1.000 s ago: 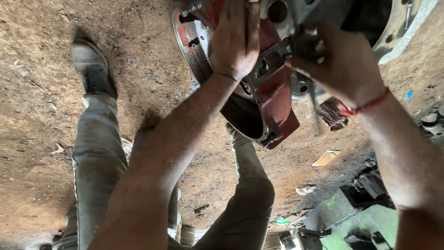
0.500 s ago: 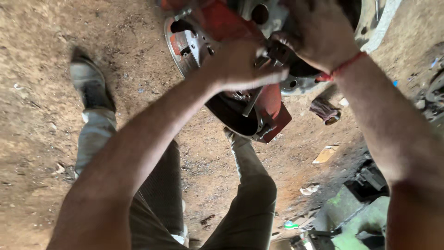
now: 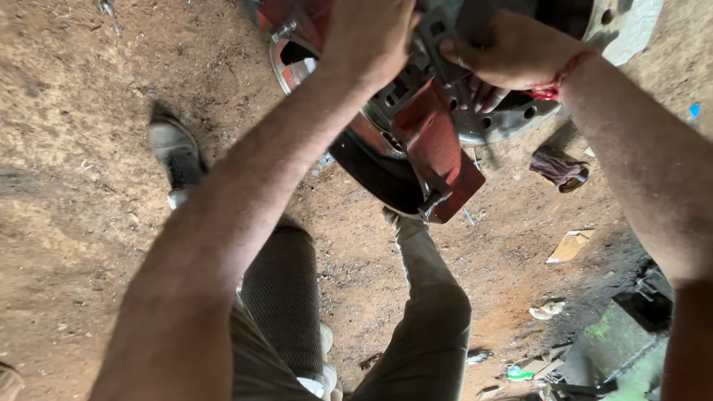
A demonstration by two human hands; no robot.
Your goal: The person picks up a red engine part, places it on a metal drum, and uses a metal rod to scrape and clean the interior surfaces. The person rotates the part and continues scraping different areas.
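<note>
— What are the hands working on?

— A heavy red metal housing (image 3: 438, 141) with a round, shiny drum face, up at the top of the view, held above the dirt floor (image 3: 89, 223) and in front of the person's legs.

— And the left hand?

— The left hand (image 3: 368, 37) lies flat over the top of the housing, fingers curled down onto it, pressing or gripping its upper edge.

— The right one?

— The right hand (image 3: 505, 52), with a red thread at the wrist, is closed on the grey perforated plate (image 3: 497, 122) beside the red part; its fingertips tuck under the rim. Whether it pinches something small there, I cannot tell.

— What lies around?

— A grey shoe (image 3: 174, 152) on the dirt to the left, a dark rag-wrapped cylinder (image 3: 558, 167) to the right, a scrap of cardboard (image 3: 568, 245) beyond it, and green machinery (image 3: 616, 341) at the lower right corner.
</note>
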